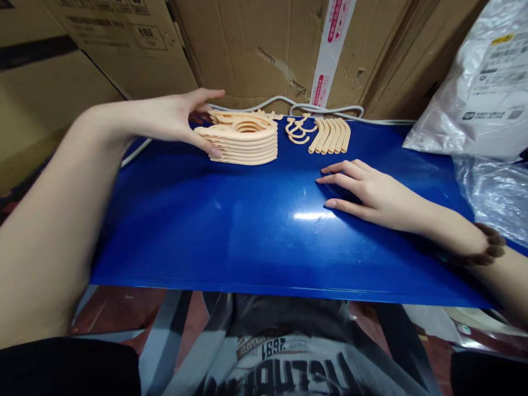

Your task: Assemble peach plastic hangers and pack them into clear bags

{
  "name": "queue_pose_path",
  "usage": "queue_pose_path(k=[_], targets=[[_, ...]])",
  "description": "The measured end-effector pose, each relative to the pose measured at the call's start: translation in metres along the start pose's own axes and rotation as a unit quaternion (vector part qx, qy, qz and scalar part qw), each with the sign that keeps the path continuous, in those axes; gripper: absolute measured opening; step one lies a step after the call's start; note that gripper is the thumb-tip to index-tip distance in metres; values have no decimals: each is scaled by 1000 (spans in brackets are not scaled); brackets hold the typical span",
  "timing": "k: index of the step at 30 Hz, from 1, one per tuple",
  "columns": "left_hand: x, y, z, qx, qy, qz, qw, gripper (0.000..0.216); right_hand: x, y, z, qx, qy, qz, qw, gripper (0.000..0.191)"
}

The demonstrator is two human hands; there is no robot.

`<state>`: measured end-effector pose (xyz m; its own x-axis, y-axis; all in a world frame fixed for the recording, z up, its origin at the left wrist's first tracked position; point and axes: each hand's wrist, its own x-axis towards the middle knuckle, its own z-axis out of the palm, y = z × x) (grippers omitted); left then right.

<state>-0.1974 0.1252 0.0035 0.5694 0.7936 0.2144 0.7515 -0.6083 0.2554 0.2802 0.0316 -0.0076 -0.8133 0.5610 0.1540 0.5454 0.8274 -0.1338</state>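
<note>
My left hand (181, 121) is around the left end of a stack of peach plastic hanger pieces (251, 148) on the blue tabletop (231, 231). Its thumb lies against the near side and the other fingers go behind, partly hidden, while the index finger sticks out above. Right of the stack lie several peach hanger hooks (297, 132) in a loose cluster. Beside them, several short curved peach tubes (330, 136) form a neat row. My right hand (363, 190) rests palm down on the tabletop, fingers apart and holding nothing, just nearer to me than the tubes.
Large cardboard boxes (247, 49) stand behind the table, with a white cable (280, 100) running along its back edge. At the right is a clear plastic bag with a label (482, 88), and more crumpled plastic film (495, 192) lies below it.
</note>
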Motion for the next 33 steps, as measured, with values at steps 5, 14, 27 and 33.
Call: queue_pose_path(k=[5,14,27,33], targets=[[-1,6,-1,-28,-6,-33,999,153,1,0,0,-2,1,-2,1000,63],[-1,15,-6,-21,7,-33,999,171,1,-1,-1,2,0,-4,1000,65],[3,209,62,55,17,143,988,60,0,0,-2,9,3,-1,1000,61],[4,203,89,64,-80,155,983,61,0,-3,-5,9,43,67,997,52]])
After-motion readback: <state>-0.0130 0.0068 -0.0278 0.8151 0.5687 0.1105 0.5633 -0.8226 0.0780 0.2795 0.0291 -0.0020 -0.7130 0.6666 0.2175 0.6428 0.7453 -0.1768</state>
